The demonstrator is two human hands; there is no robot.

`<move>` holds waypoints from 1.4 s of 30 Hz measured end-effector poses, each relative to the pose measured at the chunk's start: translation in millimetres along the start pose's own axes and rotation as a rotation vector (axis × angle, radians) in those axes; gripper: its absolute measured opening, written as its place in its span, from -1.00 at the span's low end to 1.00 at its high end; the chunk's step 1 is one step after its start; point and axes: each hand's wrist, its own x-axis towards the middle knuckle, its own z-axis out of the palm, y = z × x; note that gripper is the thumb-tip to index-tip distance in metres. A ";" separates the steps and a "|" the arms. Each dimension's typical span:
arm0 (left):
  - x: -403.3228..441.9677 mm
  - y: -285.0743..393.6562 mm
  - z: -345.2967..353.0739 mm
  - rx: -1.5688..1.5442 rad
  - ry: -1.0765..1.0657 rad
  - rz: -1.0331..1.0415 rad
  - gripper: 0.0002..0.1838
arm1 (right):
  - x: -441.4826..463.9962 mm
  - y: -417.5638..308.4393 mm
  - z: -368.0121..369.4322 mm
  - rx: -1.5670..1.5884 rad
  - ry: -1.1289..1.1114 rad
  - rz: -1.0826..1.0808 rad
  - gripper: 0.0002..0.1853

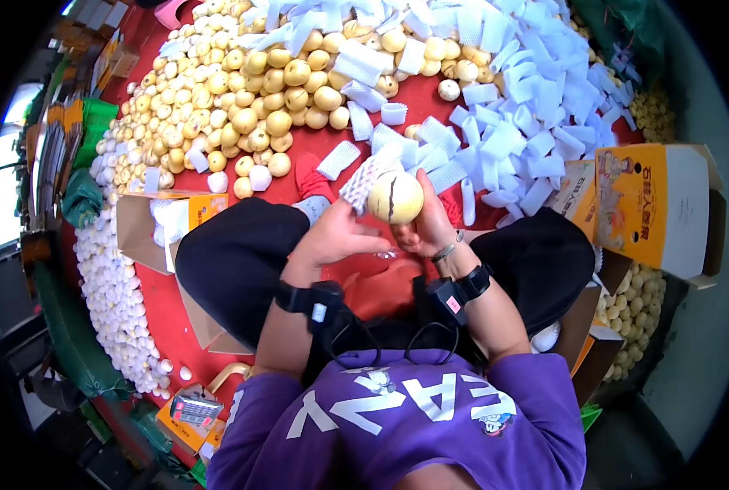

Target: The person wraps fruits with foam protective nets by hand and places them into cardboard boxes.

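Note:
My right hand [430, 219] is wrapped round a pale yellow pepino melon [395, 198] with a dark streak down its skin. A white foam net sleeve [367, 181] touches the fruit's left side. My left hand [340, 235] grips that sleeve, its upper fingers hidden by the foam and its lower fingers curved toward the fruit. Both hands are above my crossed legs. Beyond them lie a heap of bare yellow pepino melons [258, 90] and a large pile of loose foam net sleeves [528, 114].
An open carton [176, 216] with white-wrapped pieces stands by my left knee. An orange printed carton [634, 204] stands at the right. White-wrapped fruit [107, 286] lines the far left of the red floor covering [164, 314]. A scale with keypad [197, 410] is at lower left.

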 end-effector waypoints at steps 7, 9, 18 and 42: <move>13.5 -31.1 21.0 -0.064 0.164 0.319 -0.22 | -28.5 11.1 -0.4 -1.023 0.389 -0.617 -0.40; 14.0 -30.8 25.9 -0.029 0.183 0.309 -0.23 | -35.9 14.9 7.0 -1.202 0.469 -0.974 -0.42; 15.0 -28.2 34.4 0.048 0.105 0.128 -0.23 | -22.2 24.9 -24.7 -0.779 0.281 -0.743 -0.48; 30.0 -95.5 27.1 -0.088 0.373 0.094 -0.28 | -31.3 34.0 -21.5 -1.445 0.514 -1.189 -0.84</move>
